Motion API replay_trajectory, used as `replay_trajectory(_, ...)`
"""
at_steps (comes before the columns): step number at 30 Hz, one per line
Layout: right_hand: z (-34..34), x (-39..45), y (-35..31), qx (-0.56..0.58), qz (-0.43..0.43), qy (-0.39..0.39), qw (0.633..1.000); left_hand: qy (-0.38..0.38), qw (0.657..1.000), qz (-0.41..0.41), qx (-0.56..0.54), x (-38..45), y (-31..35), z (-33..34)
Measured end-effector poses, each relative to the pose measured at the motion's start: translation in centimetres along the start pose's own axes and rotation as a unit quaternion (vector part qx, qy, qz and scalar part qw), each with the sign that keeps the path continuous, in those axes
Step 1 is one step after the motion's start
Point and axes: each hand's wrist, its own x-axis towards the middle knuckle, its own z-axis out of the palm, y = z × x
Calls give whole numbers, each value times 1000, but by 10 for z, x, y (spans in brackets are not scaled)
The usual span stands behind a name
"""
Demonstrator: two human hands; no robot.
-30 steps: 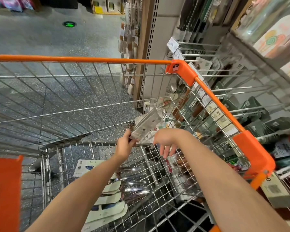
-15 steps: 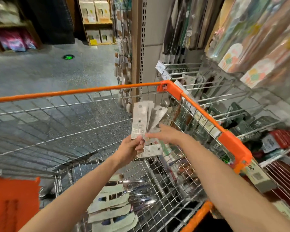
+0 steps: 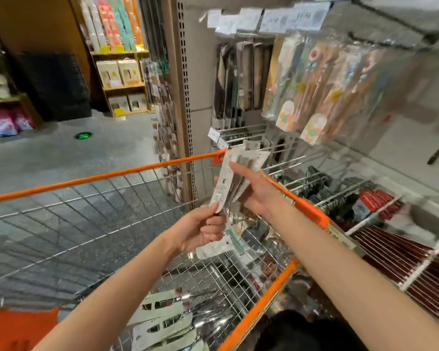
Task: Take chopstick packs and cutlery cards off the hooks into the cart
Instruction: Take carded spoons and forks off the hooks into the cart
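My left hand (image 3: 203, 228) pinches the lower end of a fanned bunch of cutlery cards (image 3: 232, 176), held upright above the cart's far right corner. My right hand (image 3: 257, 191) touches the same bunch from the right, forefinger laid across the cards. The wire cart (image 3: 91, 177) with orange rim fills the lower left. Several pale cutlery cards (image 3: 162, 317) with shiny spoons lie on its floor. Chopstick packs (image 3: 312, 89) hang on hooks on the wall at upper right.
Bare metal hooks (image 3: 304, 158) and dark green carded items (image 3: 317, 183) stick out to the right of the cart. Red packs (image 3: 380, 201) lie on a lower shelf. A perforated upright post (image 3: 183, 97) stands behind the cart. Grey floor aisle (image 3: 61, 153) opens left.
Both hands rose from inside the cart, lifting the bunch of cards up above the rim. The view tilted upward toward the hanging packs.
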Motion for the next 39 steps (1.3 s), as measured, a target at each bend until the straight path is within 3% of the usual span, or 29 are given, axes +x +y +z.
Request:
replay_trajectory(7, -17, -45, -44, -64, -73, 59, 994, 162, 982, 14, 95, 34, -4, 70)
replay_trajectory(15, -42, -92, -78, -136, -129, 305, 934, 290, 924, 0, 247, 93, -26, 131)
replay_trajectory(21, -70, -127, -96, -172, -107, 384, 901, 231, 894, -29, 383, 119, -43, 170)
replay_trajectory(25, -84, -148, -109, -183, -109, 398, 892, 205, 889, 14, 409, 139, -56, 179)
replay_trajectory(30, -99, -174, -115, -177, -141, 361, 905, 159, 920, 39, 357, 160, -73, 192)
replay_trajectory(35, -122, -195, -95, -197, -166, 285, 923, 163, 918, 74, 353, 167, -83, 192)
replay_trajectory(39, -129, -201, -77, -279, -189, 364, 868, 170, 926, 81, 327, 168, -91, 186)
